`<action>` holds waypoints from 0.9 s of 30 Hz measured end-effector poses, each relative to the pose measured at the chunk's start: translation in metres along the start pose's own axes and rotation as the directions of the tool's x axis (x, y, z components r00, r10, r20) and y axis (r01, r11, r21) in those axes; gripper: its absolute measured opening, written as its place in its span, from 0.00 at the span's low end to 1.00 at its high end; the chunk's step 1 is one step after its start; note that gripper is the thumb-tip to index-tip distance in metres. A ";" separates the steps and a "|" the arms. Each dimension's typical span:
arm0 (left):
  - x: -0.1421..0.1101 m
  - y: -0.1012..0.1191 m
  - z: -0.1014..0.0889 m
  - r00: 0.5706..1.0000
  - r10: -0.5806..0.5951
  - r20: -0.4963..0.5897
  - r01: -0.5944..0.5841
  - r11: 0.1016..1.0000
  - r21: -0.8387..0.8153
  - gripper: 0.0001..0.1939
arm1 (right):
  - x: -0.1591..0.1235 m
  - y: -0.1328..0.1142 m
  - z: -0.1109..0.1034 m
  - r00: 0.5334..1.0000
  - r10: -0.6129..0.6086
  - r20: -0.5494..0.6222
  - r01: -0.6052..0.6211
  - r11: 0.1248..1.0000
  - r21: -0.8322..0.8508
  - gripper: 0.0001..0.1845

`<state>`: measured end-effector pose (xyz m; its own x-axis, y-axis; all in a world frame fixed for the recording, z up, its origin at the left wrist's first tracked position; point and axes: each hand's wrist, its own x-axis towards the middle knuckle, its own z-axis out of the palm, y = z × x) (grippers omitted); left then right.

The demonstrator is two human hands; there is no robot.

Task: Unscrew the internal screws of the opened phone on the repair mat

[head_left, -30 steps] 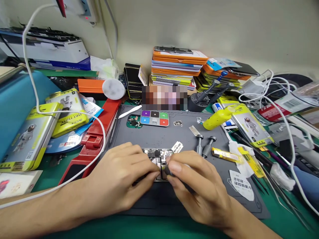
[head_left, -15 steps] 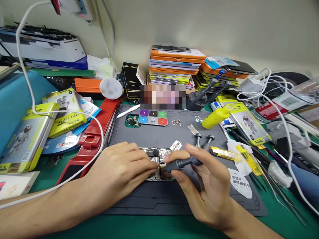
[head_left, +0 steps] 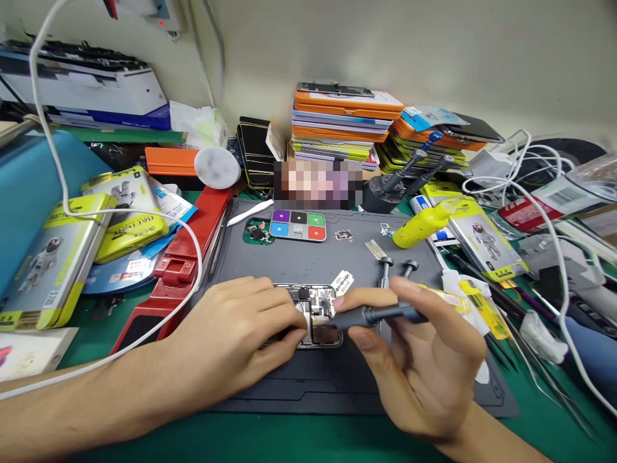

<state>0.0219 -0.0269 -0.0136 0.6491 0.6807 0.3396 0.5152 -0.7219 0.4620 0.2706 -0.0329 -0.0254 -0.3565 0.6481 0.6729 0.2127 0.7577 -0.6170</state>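
Note:
An opened smartphone (head_left: pixel 322 307), its inner parts bare, lies on the dark grey work mat (head_left: pixel 270 392). My left hand (head_left: pixel 245 321) rests over the phone's left part, fingers closed and pressed together against it. The left end of the phone is hidden beneath that hand. A dark grey screwdriver (head_left: pixel 371 315) is gripped in my right hand (head_left: pixel 424 360) between thumb and fingers, tilted, its front end pointing left over the phone's right end. Its tip is too small to make out. Just behind the phone lies a razor blade (head_left: pixel 343 283).
Two more screwdrivers (head_left: pixel 384 270) stand behind my right hand, near a yellow bottle (head_left: pixel 419 226). A coloured screw tray (head_left: pixel 297 225) lies at the mat's back. Battery boxes (head_left: pixel 53 257) and a white cable (head_left: pixel 195 251) crowd the left; tweezers (head_left: pixel 554 379) lie right.
My right hand and the screwdriver have shifted right, away from the phone's middle. My left fingertips have drawn in slightly, and more of the phone's right end shows.

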 end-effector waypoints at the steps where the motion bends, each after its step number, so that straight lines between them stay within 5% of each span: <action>1: 0.000 0.001 0.000 1.000 -0.007 -0.004 0.007 1.000 -0.008 0.07 | 0.001 0.001 0.000 1.000 -0.008 -0.011 0.008 1.000 -0.025 0.46; 27: 0.002 0.003 0.000 1.000 -0.017 -0.025 0.017 1.000 -0.015 0.11 | 0.000 0.013 0.007 0.997 -0.021 0.078 0.030 0.994 -0.104 0.41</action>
<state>0.0245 -0.0274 -0.0116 0.6259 0.6961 0.3518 0.5178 -0.7082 0.4800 0.2669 -0.0237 -0.0361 -0.4309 0.6237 0.6522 0.2952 0.7803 -0.5513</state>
